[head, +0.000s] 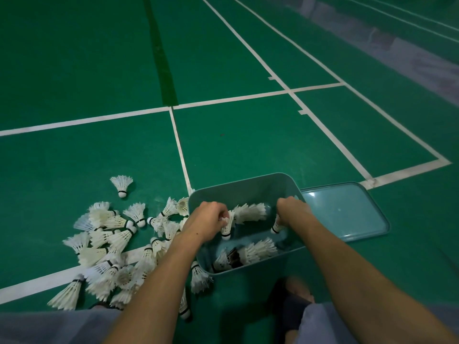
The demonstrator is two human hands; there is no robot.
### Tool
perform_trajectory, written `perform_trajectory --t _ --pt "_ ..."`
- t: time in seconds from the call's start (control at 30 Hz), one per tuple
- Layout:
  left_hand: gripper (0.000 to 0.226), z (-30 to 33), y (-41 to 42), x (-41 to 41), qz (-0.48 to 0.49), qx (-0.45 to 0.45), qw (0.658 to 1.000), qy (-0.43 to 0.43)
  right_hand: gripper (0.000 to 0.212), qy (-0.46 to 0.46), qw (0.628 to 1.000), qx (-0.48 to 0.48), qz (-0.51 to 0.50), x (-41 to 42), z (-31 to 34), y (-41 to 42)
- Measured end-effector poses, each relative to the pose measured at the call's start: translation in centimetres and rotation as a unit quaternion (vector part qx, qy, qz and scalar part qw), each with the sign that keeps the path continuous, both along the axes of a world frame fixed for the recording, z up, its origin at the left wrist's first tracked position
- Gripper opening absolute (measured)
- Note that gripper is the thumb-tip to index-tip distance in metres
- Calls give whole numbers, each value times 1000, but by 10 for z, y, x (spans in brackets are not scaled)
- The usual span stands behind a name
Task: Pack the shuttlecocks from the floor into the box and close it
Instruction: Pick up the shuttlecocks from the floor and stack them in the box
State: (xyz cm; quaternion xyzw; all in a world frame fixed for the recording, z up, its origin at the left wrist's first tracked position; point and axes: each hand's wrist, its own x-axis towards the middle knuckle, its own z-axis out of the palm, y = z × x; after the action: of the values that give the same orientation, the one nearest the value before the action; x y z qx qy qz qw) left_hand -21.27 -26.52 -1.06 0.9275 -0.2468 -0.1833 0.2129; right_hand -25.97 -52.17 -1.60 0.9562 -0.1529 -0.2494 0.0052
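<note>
Box (244, 187): teal, open, at 6 o'clock, several shuttlecocks inside.
Left hand (207, 219): over box, gripping a shuttlecock (227, 225).
Right hand (293, 211): gripping another shuttlecock (276, 227).
Pile (111, 244): 8 o'clock on floor.
Lid (345, 211): 4 o'clock, touching box.

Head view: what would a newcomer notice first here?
Both hands are over the open teal box at bottom centre, the left hand and right hand each lowering a shuttlecock in. A heap of shuttlecocks lies on the green floor left of it. The lid lies to the right.
</note>
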Motion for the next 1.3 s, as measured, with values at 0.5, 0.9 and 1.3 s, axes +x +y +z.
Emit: perform_trajectory --t 0.5,0.9,1.3 --pt "12 -15 -4 -4 -24 0 1000 -4 33 126 989 63 -44 -2 -35 -2" --pt "8 -24 -6 -1 -27 10 1000 -4 29 195 965 137 -111 -11 -16 -2" --pt "15 -25 -16 10 -74 115 990 -19 12 -21 966 240 99 27 -10 94"
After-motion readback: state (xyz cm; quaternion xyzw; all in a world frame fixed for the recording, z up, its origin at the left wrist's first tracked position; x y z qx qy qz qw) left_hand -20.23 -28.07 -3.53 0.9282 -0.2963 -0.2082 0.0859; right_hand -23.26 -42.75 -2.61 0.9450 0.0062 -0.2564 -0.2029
